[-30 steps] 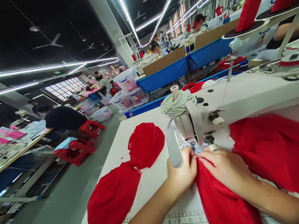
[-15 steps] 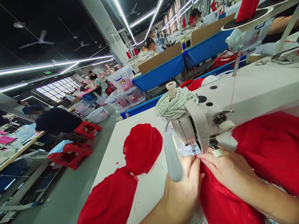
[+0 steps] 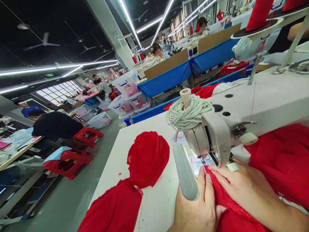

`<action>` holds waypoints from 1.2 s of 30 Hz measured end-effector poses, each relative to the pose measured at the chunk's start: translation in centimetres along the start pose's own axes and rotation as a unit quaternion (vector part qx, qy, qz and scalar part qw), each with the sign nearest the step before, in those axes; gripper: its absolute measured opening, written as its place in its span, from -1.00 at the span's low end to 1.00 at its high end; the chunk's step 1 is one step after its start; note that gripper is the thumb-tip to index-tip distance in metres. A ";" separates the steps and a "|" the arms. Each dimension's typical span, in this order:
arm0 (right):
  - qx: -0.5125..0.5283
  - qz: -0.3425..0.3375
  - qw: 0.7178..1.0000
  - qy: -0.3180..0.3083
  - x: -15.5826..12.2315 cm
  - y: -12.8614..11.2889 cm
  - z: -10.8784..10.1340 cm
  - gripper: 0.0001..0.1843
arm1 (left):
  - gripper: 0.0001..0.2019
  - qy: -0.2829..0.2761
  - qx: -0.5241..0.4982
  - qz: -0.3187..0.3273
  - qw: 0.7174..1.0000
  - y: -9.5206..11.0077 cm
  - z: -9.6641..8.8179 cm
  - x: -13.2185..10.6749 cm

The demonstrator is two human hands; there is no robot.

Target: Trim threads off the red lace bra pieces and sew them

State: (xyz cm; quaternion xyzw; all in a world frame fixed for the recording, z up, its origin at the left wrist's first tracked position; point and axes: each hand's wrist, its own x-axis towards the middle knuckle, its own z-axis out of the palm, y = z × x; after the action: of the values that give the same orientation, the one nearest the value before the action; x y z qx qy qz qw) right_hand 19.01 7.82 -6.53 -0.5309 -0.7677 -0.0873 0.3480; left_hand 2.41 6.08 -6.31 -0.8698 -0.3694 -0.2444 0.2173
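A white sewing machine (image 3: 253, 100) stands on a white table (image 3: 156, 206). Red fabric (image 3: 229, 209) lies under its needle area (image 3: 205, 159) and runs toward me. My left hand (image 3: 198, 209) rests flat on the fabric's left edge, fingers stretched toward the needle. My right hand (image 3: 241, 187) lies flat on the fabric just right of the needle, fingertips pressing it down. More red fabric (image 3: 285, 158) is bunched behind the machine arm. A grey lamp head (image 3: 185, 174) hangs in front of my left hand.
Red padded cup pieces (image 3: 147, 158) and another red piece (image 3: 116, 209) lie left on the table. A coil of white cord (image 3: 187, 114) sits on the machine. Red stools (image 3: 67, 161), plastic bins (image 3: 127, 93) and other workers fill the aisle to the left.
My view has shifted closer to the machine. My left hand has opened from a pinch at the fabric edge to lying flat, and both hands sit lower in view.
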 end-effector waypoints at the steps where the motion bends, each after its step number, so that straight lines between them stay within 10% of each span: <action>1: 0.000 -0.006 1.000 0.008 0.0 0.0 0.0 -0.54 | -0.45 0.018 0.005 0.002 1.000 0.0 0.2 0.0; 6: -0.006 -0.056 0.998 0.019 0.7 0.0 -0.3 -0.54 | -0.40 0.061 0.021 0.005 0.998 -0.1 1.0 -0.2; 23: -0.037 -0.017 0.999 -0.010 0.3 -0.1 -0.6 -0.54 | -0.50 -0.103 -0.008 -0.019 0.994 0.3 -0.9 -0.1; 36: -0.029 0.016 0.999 -0.018 0.4 0.4 0.6 -0.56 | -0.50 -0.119 0.003 -0.024 0.993 0.5 -0.8 0.1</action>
State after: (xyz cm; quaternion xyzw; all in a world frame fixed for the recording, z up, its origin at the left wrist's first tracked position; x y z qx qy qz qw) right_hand 19.06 8.56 -6.83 -0.5544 -0.7624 -0.0939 0.3202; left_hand 2.61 5.33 -5.70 -0.8829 -0.4141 -0.1434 0.1684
